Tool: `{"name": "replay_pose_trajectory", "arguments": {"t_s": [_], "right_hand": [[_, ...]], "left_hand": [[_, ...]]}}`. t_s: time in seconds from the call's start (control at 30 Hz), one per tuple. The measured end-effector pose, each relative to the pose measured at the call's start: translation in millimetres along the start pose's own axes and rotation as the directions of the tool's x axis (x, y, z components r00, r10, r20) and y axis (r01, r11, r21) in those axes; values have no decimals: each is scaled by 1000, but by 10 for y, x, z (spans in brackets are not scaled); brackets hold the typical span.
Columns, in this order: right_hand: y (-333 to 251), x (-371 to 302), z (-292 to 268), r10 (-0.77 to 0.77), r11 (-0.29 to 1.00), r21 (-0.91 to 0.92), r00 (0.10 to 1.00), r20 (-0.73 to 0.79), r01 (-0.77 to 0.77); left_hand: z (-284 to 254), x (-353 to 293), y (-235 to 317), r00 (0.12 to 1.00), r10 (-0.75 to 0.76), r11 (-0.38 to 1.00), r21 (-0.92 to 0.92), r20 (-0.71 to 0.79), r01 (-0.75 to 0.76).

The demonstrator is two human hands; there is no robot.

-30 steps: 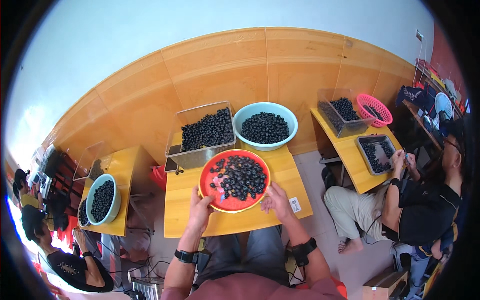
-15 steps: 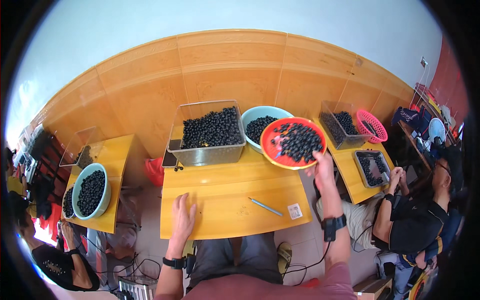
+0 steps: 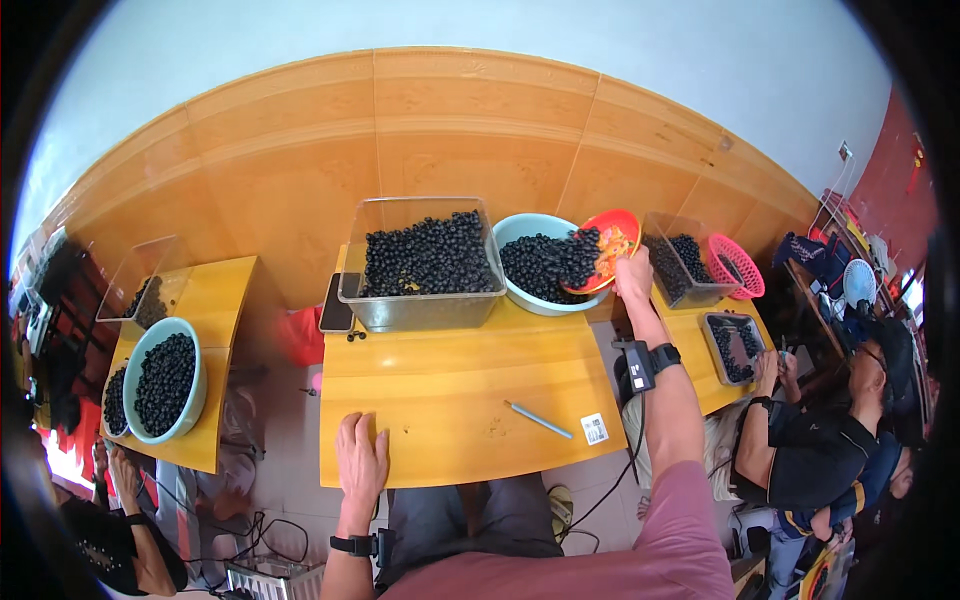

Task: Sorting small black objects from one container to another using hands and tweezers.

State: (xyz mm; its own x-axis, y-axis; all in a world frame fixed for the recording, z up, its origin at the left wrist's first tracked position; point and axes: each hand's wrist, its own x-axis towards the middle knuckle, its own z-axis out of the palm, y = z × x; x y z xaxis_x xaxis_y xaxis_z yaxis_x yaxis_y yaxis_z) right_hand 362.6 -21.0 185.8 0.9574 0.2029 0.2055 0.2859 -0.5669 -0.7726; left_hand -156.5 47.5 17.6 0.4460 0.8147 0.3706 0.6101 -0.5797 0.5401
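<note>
My right hand (image 3: 633, 277) grips the near rim of a red plate (image 3: 623, 228) with a yellow edge and a patterned middle. The plate is tipped steeply to the left over a light blue basin (image 3: 513, 293). Small round black pieces (image 3: 572, 258), perhaps berries or beads, slide off it into the heap of like pieces in the basin. My left hand (image 3: 361, 455) lies on the table's front left part, fingers stretched and holding nothing. Left of the basin stands a clear plastic box (image 3: 425, 313) full of the same black pieces.
On my table (image 3: 450, 370) lie a grey-blue pen-like stick (image 3: 538, 420), a white label (image 3: 594, 429) and a dark phone-like slab (image 3: 338, 304). People work at side tables left and right, with another blue basin (image 3: 203, 385), a metal tray (image 3: 738, 380) and a pink basket (image 3: 757, 281).
My right hand has carried the plate back and tipped it; most of its black pieces have left it for the basin. My left hand has come down onto the table.
</note>
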Motion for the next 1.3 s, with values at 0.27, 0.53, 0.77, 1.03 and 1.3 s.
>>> {"name": "replay_pose_trajectory", "arguments": {"t_s": [0.27,0.53,0.77,1.03,1.3], "right_hand": [[-387,-234,168,-345,830,-445,936,63,336],[29,-97,118,-598,727,-402,801,29,557],[-57,-256,-94,-539,788,-405,838,-90,463],[-311,-870,-579,-256,789,613,887,385,-38],[-23,-2238,381,-261,827,417,401,878,-376]], "left_hand": [[10,0,-25,1000,-18,999,39,-4,18],[-6,4,33,1000,-7,999,48,0,7],[-3,-29,-25,999,14,1000,27,-36,-13],[-24,41,-118,985,-174,935,-314,-7,163],[58,139,-125,983,-181,658,-742,10,129]]}}
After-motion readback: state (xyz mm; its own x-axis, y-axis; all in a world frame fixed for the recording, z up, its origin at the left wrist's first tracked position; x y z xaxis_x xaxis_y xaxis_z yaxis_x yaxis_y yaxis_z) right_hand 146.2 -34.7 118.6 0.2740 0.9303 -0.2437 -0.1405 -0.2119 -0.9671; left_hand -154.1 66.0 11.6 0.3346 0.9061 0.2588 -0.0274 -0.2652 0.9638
